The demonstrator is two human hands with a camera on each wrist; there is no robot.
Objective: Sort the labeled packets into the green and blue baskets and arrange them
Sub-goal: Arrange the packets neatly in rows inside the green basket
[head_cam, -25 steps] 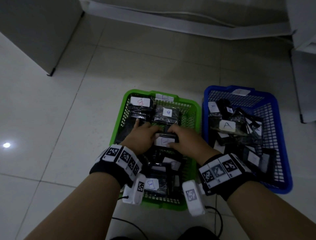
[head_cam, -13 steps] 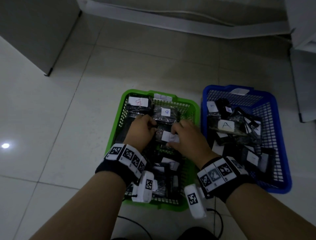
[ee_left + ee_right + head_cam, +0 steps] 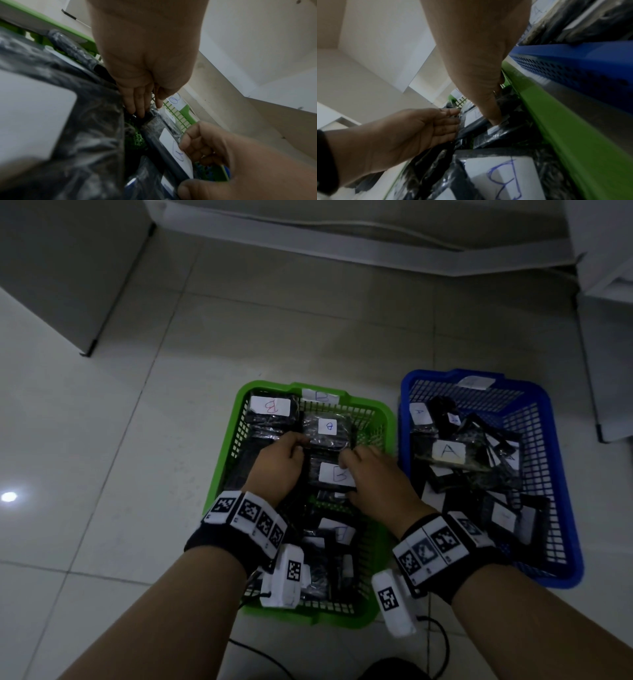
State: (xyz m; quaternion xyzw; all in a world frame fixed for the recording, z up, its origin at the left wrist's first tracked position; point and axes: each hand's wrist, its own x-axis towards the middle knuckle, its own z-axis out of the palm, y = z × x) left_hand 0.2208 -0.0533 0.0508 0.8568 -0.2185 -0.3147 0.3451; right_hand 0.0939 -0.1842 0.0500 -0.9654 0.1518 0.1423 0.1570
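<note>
The green basket (image 3: 222, 460) holds several black packets with white B labels, two of them at its far end (image 3: 270, 407) (image 3: 327, 428). Both hands are inside it at one B packet (image 3: 337, 474) lying in the middle. My right hand (image 3: 373, 477) grips this packet's right side (image 3: 175, 146), thumb below and curled fingers on the label. My left hand (image 3: 281, 463) has straight fingers (image 3: 447, 121) against the packet's left edge. The blue basket (image 3: 442, 376) to the right holds a loose heap of packets labelled A (image 3: 448, 451).
The baskets stand side by side on a pale tiled floor (image 3: 137, 440). A grey cabinet (image 3: 51, 268) stands at the back left and white furniture (image 3: 609, 337) at the right. A black cable (image 3: 442, 642) lies on the floor near me.
Both hands have carried the B packet a little farther into the green basket and slightly right. The left hand's outstretched finger has drawn in to the packet's edge.
</note>
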